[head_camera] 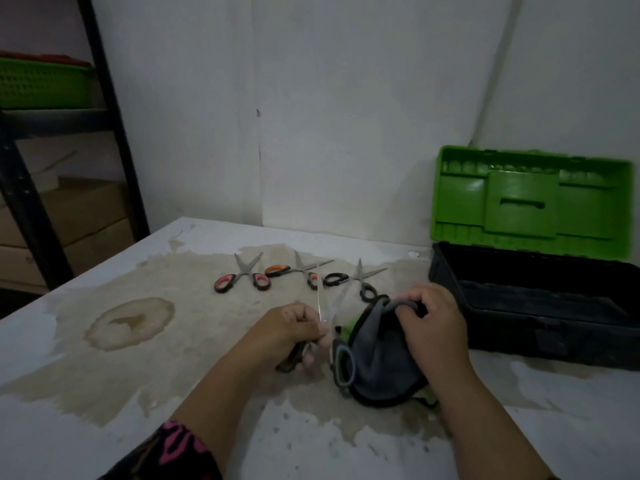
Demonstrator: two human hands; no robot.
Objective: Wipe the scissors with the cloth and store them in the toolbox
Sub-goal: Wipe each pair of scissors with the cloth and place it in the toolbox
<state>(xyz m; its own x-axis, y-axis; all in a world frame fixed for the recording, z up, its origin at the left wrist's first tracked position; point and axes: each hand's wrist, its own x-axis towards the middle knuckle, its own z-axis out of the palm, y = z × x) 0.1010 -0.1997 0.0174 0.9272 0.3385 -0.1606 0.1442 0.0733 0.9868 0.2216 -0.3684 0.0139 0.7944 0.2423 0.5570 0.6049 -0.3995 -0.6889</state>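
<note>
Three spare pairs lie on the counter [104, 393] just past the left hand [294, 332]: pink-handled scissors [240, 277], orange-handled scissors [298, 270] and black-handled scissors [353, 280], all with blades splayed. That hand is clenched round one handle of the gray-handled scissors [335, 355], blades wide open and pointing away, with the other loop against the cloth [381, 358]. Over there the right hand [433, 317] pinches the cloth in a bunch. Beyond it to the right sits the toolbox [502, 323], lid up, too dark to see inside. My worry: dragging cloth along open edges could nick a finger, and a one-handle grip might let them swing or drop.
</note>
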